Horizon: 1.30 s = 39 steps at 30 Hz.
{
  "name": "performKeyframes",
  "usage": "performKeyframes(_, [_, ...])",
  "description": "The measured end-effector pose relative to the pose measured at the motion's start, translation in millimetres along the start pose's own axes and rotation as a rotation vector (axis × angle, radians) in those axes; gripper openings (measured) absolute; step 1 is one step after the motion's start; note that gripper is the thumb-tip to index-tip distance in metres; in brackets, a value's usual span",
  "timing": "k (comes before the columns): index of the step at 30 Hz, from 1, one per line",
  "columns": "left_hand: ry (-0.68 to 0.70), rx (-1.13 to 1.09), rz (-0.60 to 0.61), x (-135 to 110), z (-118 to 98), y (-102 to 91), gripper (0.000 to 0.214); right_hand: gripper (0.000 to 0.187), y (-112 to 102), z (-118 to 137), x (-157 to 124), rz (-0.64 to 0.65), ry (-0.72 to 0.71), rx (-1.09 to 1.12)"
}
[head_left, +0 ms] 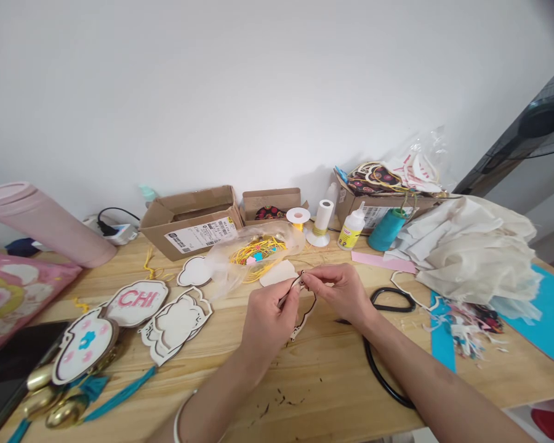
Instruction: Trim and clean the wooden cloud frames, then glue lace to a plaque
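Observation:
My left hand and my right hand meet over the middle of the wooden table, both pinched closed. Between their fingertips is a thin wooden outline frame with a dark edge; its lower part hangs below the fingers, and the rest is mostly hidden. Under my right wrist lies a pair of scissors with black loop handles. Just behind my left hand rests a pale flat piece. To the left are stacked wooden cut-out frames and a finished plaque reading CHI.
Behind stand cardboard boxes, a bag of yellow cords, a glue bottle and a teal thread cone. Cream fabric and scraps lie right. Gold bells and a phone-like dark slab lie left.

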State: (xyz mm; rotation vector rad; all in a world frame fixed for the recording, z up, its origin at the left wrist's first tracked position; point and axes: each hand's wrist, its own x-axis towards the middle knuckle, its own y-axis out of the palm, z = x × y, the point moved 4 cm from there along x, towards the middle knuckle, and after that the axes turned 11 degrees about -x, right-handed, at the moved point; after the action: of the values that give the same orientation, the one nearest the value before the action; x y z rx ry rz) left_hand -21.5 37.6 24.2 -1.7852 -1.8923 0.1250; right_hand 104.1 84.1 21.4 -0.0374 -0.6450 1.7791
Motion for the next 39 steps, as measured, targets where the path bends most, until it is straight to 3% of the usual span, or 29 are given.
performKeyframes(8, [-0.042, -0.057, 0.007, -1.3, 2.1, 4.5, 0.029, 0.024, -0.4, -1.4, -4.3, -0.075, -0.033, -0.143])
performKeyframes(14, [-0.139, -0.199, 0.0, -0.5, 7.9, 4.4, 0.026, 0.023, 5.9, -9.3, -1.7, 0.025, 0.015, 0.047])
performKeyframes(18, [-0.121, -0.173, -0.001, -1.2, 8.7, 4.0, 0.027, 0.019, 5.8, -10.6, -1.5, 0.015, 0.049, 0.089])
performKeyframes(23, [-0.024, -0.091, -0.016, -2.7, 2.7, 4.9, 0.028, 0.021, 0.4, 1.3, -4.4, -0.106, -0.052, -0.132])
performKeyframes(26, [-0.037, -0.124, -0.03, -2.7, 0.8, 5.7, 0.028, 0.022, -0.3, 7.1, -5.9, -0.155, -0.116, -0.253])
performKeyframes(30, [-0.139, -0.258, -0.04, -1.2, 4.5, 7.4, 0.027, 0.025, 2.1, 3.5, -5.7, -0.114, -0.122, -0.274])
performKeyframes(36, [-0.285, -0.411, -0.062, 0.3, 13.5, 6.9, 0.024, 0.029, 4.9, -6.1, -1.7, 0.049, -0.12, -0.094])
performKeyframes(39, [-0.275, -0.387, -0.074, 0.7, 12.7, 5.0, 0.025, 0.026, 2.2, -5.1, -0.4, 0.011, -0.167, -0.126])
